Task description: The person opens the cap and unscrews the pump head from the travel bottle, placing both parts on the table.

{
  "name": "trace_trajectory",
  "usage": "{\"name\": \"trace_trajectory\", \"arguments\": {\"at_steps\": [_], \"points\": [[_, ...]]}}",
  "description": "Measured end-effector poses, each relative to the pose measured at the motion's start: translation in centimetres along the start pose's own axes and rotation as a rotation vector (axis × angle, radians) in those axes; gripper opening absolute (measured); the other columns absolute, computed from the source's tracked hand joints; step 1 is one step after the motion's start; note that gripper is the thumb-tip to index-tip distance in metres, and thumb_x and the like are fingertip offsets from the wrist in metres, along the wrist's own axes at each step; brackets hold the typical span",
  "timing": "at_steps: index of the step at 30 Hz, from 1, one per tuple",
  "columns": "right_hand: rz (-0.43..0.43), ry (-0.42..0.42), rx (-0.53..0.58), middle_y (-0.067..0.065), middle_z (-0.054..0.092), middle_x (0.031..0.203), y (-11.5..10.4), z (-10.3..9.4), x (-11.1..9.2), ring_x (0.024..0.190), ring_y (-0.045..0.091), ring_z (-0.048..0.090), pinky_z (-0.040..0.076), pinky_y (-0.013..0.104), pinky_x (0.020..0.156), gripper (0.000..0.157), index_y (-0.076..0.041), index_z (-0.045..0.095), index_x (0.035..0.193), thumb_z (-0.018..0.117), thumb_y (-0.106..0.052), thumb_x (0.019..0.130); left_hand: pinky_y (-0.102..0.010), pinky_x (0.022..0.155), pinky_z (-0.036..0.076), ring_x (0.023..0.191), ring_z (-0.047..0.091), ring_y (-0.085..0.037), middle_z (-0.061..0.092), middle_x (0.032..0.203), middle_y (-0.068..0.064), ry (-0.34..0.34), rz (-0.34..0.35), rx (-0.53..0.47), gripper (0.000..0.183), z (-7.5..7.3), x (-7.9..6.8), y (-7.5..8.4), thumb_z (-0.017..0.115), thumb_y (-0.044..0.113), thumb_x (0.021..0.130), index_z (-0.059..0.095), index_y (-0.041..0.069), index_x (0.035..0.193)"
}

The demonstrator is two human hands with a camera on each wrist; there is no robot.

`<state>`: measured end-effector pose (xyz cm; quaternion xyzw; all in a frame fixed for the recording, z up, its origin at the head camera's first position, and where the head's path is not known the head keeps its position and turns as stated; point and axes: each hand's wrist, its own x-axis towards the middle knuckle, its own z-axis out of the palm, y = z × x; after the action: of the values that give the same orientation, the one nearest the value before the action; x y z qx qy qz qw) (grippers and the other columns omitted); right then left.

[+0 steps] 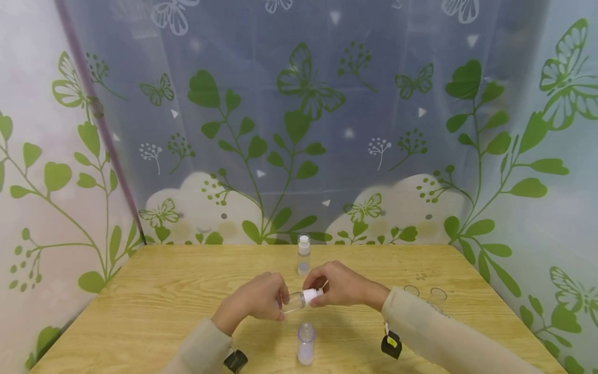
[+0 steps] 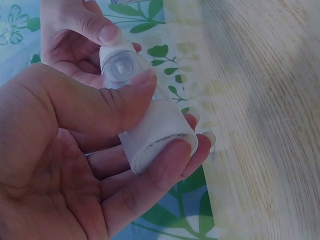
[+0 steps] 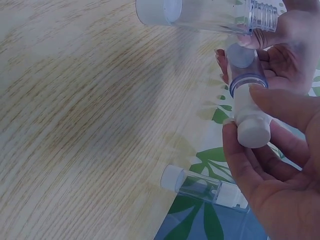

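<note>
My left hand (image 1: pixel 262 297) holds the clear body of a small pump bottle (image 1: pixel 294 302), thumb on one side and fingers on the other. The bottle lies tilted above the table, its white base (image 2: pixel 155 135) between my left fingers. My right hand (image 1: pixel 343 284) pinches the white pump top (image 3: pixel 250 115) at the other end. A second bottle (image 1: pixel 306 345) without a cap stands just in front of my hands, its threaded neck (image 3: pixel 262 16) bare. Behind my hands stands a third bottle (image 1: pixel 303 255) with a white top.
The wooden table (image 1: pixel 177 275) runs back to a patterned curtain (image 1: pixel 261 130). A pair of thin-framed glasses (image 1: pixel 437 294) lies right of my right hand, partly behind the sleeve. Small dark devices (image 1: pixel 391 345) hang at both wrists.
</note>
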<state>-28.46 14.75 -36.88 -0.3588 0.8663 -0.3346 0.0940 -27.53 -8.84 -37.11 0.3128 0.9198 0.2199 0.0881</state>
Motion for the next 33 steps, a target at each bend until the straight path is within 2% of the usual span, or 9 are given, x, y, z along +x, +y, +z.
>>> {"name": "trace_trajectory", "arguments": {"at_steps": [6,11,17,21,26,33], "points": [[-0.007,-0.005,-0.012,0.007,0.077,0.104,0.2,0.07,-0.04,0.091,0.008,0.071,0.057,0.018,0.077,0.02,-0.006,0.075,0.108,0.08,-0.013,0.09,-0.032,0.067,0.057,0.073,0.068,-0.015,0.076,0.082,-0.009,-0.003,0.003,-0.002,0.021,-0.13,-0.03,0.01,0.087,-0.002,0.07,0.077,-0.001,0.088],[-0.054,-0.006,-0.055,0.007,0.078,0.104,0.35,0.09,-0.14,0.09,0.008,0.071,0.058,0.02,0.079,0.019,-0.006,0.075,0.11,0.069,-0.019,0.098,-0.03,0.067,0.057,0.072,0.067,-0.012,0.077,0.082,-0.006,-0.009,-0.006,0.006,0.02,-0.04,0.02,-0.01,0.087,0.0,0.071,0.078,0.001,0.089],[-0.029,-0.052,0.039,0.012,0.077,0.101,0.43,0.11,-0.1,0.079,0.018,0.075,0.06,0.024,0.07,0.021,-0.001,0.074,0.11,0.061,-0.016,0.103,-0.031,0.067,0.057,0.072,0.067,-0.013,0.076,0.083,-0.006,-0.01,-0.013,-0.001,0.02,-0.05,-0.04,-0.07,0.087,0.001,0.072,0.078,0.0,0.09],[-0.01,-0.056,0.061,0.011,0.077,0.098,0.43,0.21,-0.08,0.075,0.014,0.073,0.06,0.024,0.067,0.017,-0.001,0.074,0.109,0.064,-0.013,0.101,-0.033,0.067,0.057,0.073,0.067,-0.015,0.075,0.082,-0.007,-0.007,-0.008,-0.004,0.02,-0.11,-0.12,-0.08,0.087,0.0,0.072,0.077,0.0,0.089],[-0.027,-0.03,0.003,0.005,0.077,0.097,0.46,0.19,-0.04,0.078,0.004,0.069,0.058,0.021,0.072,0.011,-0.006,0.075,0.104,0.072,-0.011,0.095,-0.032,0.067,0.057,0.073,0.066,-0.015,0.075,0.081,-0.008,-0.005,-0.005,-0.003,0.021,-0.11,-0.14,-0.1,0.087,-0.001,0.071,0.077,-0.001,0.089],[-0.012,0.006,-0.023,0.002,0.077,0.098,0.32,0.05,-0.1,0.084,0.003,0.068,0.057,0.02,0.078,0.013,-0.009,0.076,0.101,0.08,-0.012,0.089,-0.031,0.066,0.056,0.073,0.066,-0.016,0.075,0.082,-0.009,-0.001,0.003,-0.001,0.021,-0.1,-0.16,-0.05,0.086,-0.002,0.071,0.077,-0.001,0.089]]}}
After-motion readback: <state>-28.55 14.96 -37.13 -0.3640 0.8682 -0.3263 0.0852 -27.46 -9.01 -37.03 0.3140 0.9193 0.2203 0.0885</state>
